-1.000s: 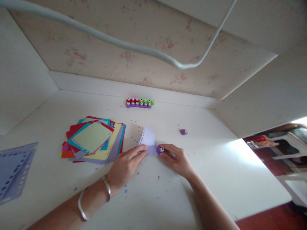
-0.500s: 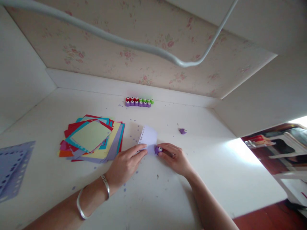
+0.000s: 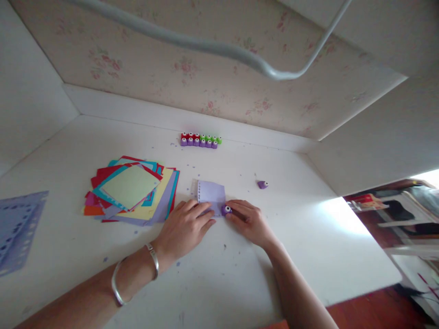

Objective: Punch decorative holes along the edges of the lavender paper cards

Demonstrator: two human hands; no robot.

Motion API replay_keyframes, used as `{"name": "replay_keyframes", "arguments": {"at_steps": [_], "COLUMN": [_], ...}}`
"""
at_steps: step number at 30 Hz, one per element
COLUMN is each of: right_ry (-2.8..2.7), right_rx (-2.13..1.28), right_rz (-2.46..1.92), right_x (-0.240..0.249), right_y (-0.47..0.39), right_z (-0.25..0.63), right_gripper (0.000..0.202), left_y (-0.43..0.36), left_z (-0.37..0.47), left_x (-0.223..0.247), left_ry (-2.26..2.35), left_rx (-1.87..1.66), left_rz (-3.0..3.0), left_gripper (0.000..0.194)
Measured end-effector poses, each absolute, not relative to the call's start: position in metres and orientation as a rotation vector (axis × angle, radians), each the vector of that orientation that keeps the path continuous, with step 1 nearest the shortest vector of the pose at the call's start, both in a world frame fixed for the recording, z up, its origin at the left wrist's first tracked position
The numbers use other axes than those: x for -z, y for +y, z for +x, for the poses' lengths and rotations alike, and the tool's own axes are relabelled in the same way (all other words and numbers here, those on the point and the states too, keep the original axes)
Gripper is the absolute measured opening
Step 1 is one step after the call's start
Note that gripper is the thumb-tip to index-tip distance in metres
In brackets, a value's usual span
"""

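Note:
A light purple paper [image 3: 211, 192] lies on the white tabletop, with a row of small punched holes down its left edge. My left hand [image 3: 188, 226] rests on its lower left part, fingers spread and laid flat over it. At the paper's lower right edge sits a small purple craft punch [image 3: 226, 209] with a white button. My right hand [image 3: 249, 221] grips this punch between thumb and fingers. The paper's lower left corner is hidden under my left hand.
Left of the hands lies a stack of coloured papers [image 3: 132, 187]. Punched purple sheets [image 3: 20, 228] are at the far left. Red, green and purple punches [image 3: 199, 142] line up near the back wall. Another purple punch [image 3: 263, 184] lies on its side to the right. A white cable [image 3: 206, 45] hangs overhead.
The paper has turned and now lies flatter and squarer to me. My left hand's fingers have gone from pinching its edge to spreading over it. The punch stays at its right edge.

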State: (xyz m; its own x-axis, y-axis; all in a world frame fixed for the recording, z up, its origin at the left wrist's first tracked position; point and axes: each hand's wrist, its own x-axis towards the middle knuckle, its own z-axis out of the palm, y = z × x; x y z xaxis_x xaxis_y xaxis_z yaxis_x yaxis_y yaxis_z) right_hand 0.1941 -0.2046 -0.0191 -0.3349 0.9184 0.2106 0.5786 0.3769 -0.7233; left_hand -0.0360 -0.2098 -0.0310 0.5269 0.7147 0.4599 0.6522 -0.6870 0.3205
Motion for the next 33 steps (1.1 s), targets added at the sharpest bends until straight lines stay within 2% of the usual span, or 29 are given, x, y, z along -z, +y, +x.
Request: {"name": "replay_keyframes", "arguments": {"at_steps": [9,19,33], "right_ry": [-1.954,-2.015,-2.053], "right_rx": [-0.824,-1.113,-1.098], "right_rz": [-1.339,-1.425,-1.468], "right_x": [0.013,0.006,-0.002], "right_y": [-0.192,-0.181,-0.177], "right_z": [0.194,0.198,0.191], "right_gripper": [0.023,0.023,0.018], "left_y": [-0.217,-0.218,-0.219], "left_z": [-0.035,-0.039,-0.040], "left_x": [0.022,0.034,0.037], "left_ry": [1.236,1.111,1.125], "left_rx": [-0.839,-0.760,-0.644], "left_rz": [2.653,2.606,2.573], "left_gripper": [0.019,0.035,0.040]}}
